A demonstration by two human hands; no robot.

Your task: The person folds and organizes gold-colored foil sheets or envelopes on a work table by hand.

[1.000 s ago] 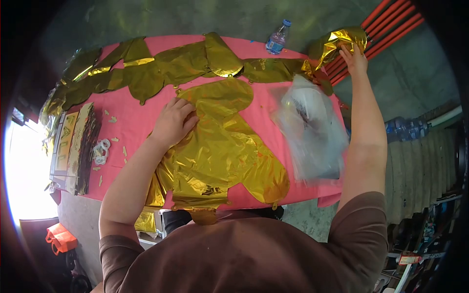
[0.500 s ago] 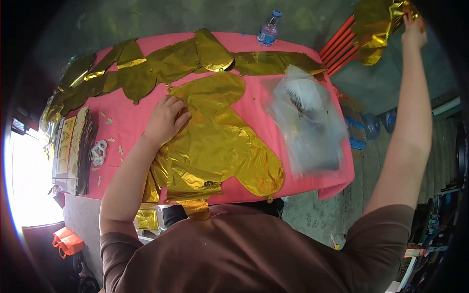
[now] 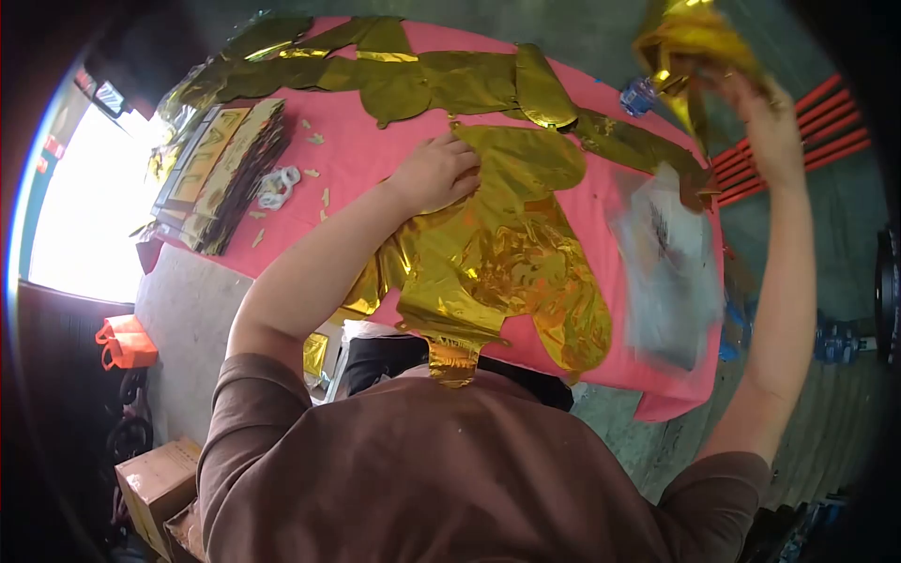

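Observation:
A large flat gold foil sheet (image 3: 507, 253) with rounded lobes lies on the pink tablecloth (image 3: 648, 394) in front of me. My left hand (image 3: 439, 174) rests on its upper left edge, fingers curled; whether they pinch the foil is hidden. Raised at the upper right, my right hand (image 3: 760, 117) has its fingers round a crumpled gold foil piece (image 3: 699, 42), blurred by motion. More flat gold foil (image 3: 469, 83) runs along the table's far edge. Clear plastic bags (image 3: 666, 272) lie to the right of the large sheet.
Stacked packets (image 3: 230, 174) stand at the table's left, beside a white ring-shaped item (image 3: 279, 188) and small scraps. A water bottle (image 3: 637, 96) is at the far edge. Red bars (image 3: 826, 131) extend at the right. An orange bag (image 3: 126, 342) and cardboard box (image 3: 160, 483) sit lower left.
The camera view has turned, so the table appears shifted right and tilted. My right hand still holds its foil, which has swung leftward over the table's far right corner. My left hand stays on the large sheet.

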